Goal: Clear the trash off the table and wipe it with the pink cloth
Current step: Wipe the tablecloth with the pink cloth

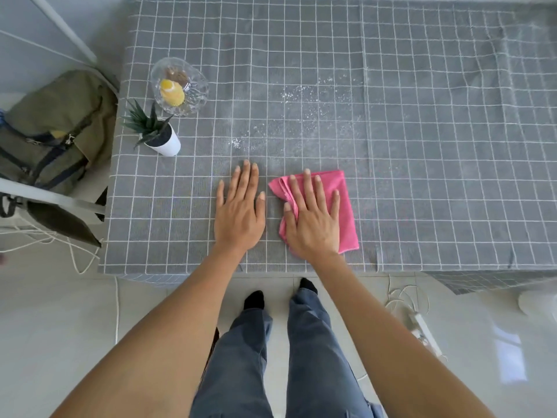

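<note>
Pink cloth [334,206] lies under my flat right hand [313,218], fingers straight; my left hand [241,212] rests flat on the table [422,176]. I think wiping comes now: push up to the white crumbs [289,116].

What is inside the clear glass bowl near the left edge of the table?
The clear glass bowl holds a small yellow bottle-shaped object and something brownish behind it, too unclear to name. The yellow object hides part of the bowl's bottom.

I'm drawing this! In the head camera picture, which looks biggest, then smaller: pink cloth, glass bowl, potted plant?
1. Pink cloth, partly hidden under the right hand.
2. Glass bowl and potted plant look about alike; too close to rank.
</note>
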The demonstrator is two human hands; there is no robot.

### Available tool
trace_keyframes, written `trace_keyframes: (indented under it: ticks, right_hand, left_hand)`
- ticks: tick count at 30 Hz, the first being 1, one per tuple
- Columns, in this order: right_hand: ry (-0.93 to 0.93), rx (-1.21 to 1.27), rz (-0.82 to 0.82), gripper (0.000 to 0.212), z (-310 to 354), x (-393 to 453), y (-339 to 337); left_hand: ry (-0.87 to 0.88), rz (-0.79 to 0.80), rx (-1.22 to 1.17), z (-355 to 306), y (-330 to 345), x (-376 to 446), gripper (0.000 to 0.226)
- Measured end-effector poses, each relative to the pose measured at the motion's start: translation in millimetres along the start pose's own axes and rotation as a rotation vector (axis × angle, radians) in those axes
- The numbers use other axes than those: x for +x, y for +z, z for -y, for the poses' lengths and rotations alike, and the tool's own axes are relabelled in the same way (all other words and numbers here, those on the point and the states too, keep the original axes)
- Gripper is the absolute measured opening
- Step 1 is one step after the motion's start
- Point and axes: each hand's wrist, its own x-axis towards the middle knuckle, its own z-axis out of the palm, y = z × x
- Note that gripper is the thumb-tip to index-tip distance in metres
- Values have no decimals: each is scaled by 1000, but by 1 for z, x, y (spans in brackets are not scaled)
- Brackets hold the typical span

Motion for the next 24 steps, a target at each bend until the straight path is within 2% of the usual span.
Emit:
trace_keyframes:
  ticks: [4, 7, 10, 15, 20, 24]
  right_hand:
    - [-155, -16, -11, 55, -31, -1, -8]
    - [-163, -21, -11, 54, -65, 3, -17]
    - [-71, -36, -31, 53, -106, 11, -28]
    - [197, 41, -85, 51, -157, 22, -47]
    - [397, 55, -102, 56, -135, 31, -41]
    - [357, 40, -87, 58, -99, 26, -31]
  left_hand:
    - [0, 9, 8, 0, -2, 0, 55]
    - [6, 13, -2, 0, -3, 0, 56]
    - [6, 15, -8, 1, -3, 0, 56]
    - [3, 18, -3, 2, -1, 0, 55]
    - [-5, 16, 5, 1, -2, 0, 54]
    - [-11, 18, 16, -1, -2, 0, 55]
